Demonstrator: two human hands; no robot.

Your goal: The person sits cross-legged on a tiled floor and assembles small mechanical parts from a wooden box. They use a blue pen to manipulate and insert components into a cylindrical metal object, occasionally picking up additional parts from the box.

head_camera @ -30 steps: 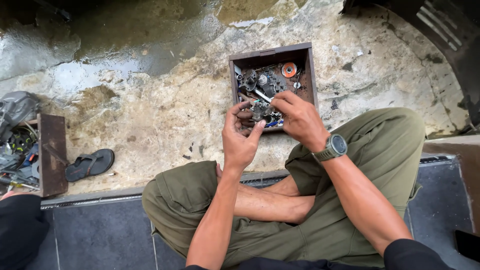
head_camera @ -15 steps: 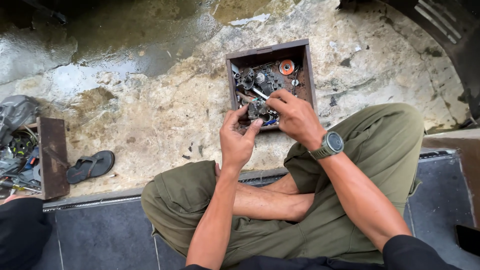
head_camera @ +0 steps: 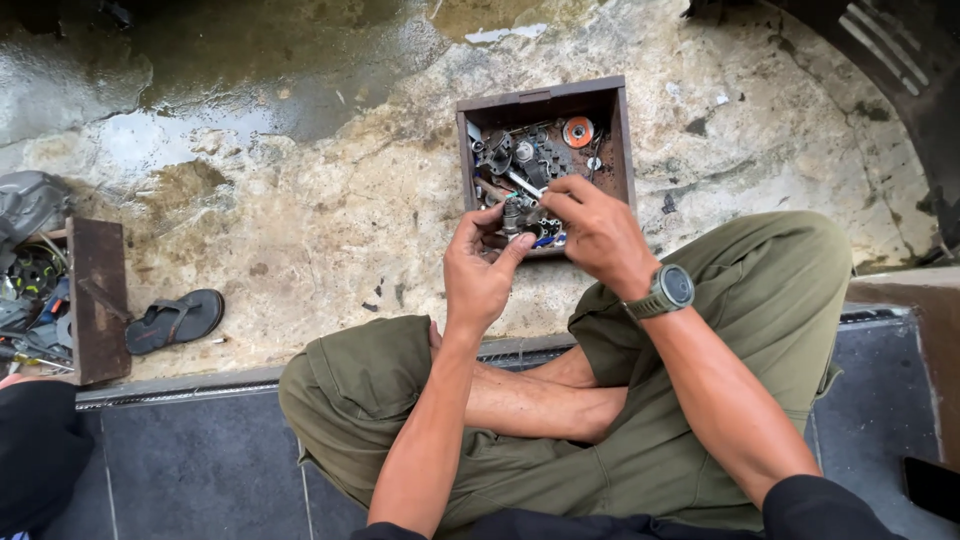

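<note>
Wet concrete floor [head_camera: 300, 200]; both hands' grip, left hand [head_camera: 480, 275] and right hand [head_camera: 600, 235], pinching metal part [head_camera: 515, 215] over parts box [head_camera: 540, 100].

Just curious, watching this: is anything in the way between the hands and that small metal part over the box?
Nothing visible. The left hand and right hand both already touch the small metal part, held just above the wooden box.

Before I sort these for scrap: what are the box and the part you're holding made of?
The box looks like rusty sheet steel: thin brown walls, dull finish. The small part between both hands' fingers seems bare grey metal, slightly shiny; too small for certainty.
</note>
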